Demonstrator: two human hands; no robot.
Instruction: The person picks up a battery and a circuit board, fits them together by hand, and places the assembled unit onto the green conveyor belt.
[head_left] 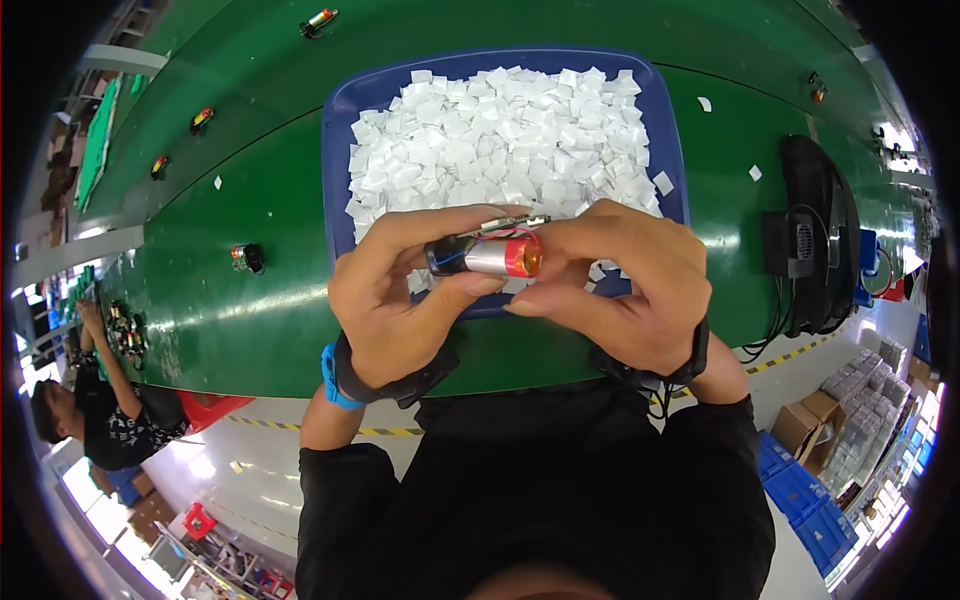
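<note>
My left hand is closed around a small wired assembly, held between thumb and fingers above the near edge of the tray. It has a silver cylinder with a black end on the left and a red band with a copper-coloured face on the right. A thin metal-edged strip and fine wires run along its far side. My right hand curls at the red end, index finger touching it and thumb just below. Part of its fingers is hidden. Beneath both hands, the blue tray holds a heap of small white square pieces.
Similar wired assemblies lie scattered on the green table. Loose white pieces rest at right, near a black device with cables. At far left, a person reaches toward a cluster of assemblies. Blue crates stand on the floor at right.
</note>
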